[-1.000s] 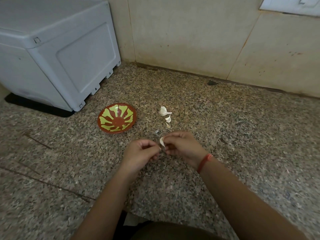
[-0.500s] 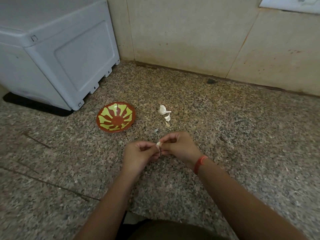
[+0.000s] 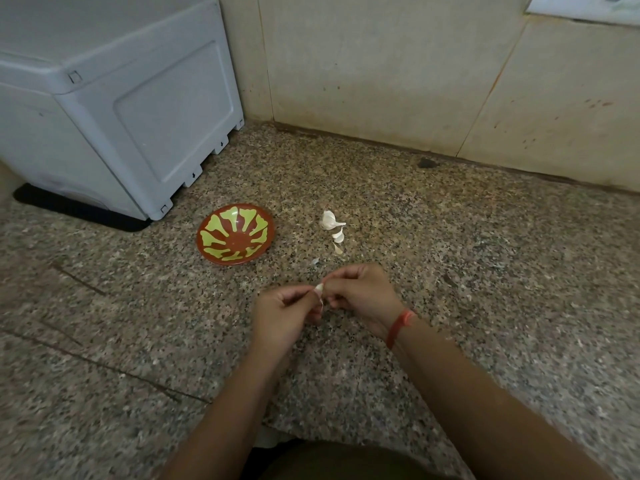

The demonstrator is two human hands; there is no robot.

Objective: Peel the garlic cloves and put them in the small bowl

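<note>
Your left hand and right hand meet at centre of view, fingertips touching. Fingers of both curled, pinching garlic clove between them. Backs of hands face up. Your forearms bare, converging from lower edge; right enters from lower right corner.

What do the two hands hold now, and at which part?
One garlic clove, pinched from both sides: the left hand grips its left side, the right hand its right side.

A home kitchen: speckled granite counter, tiled wall.
</note>
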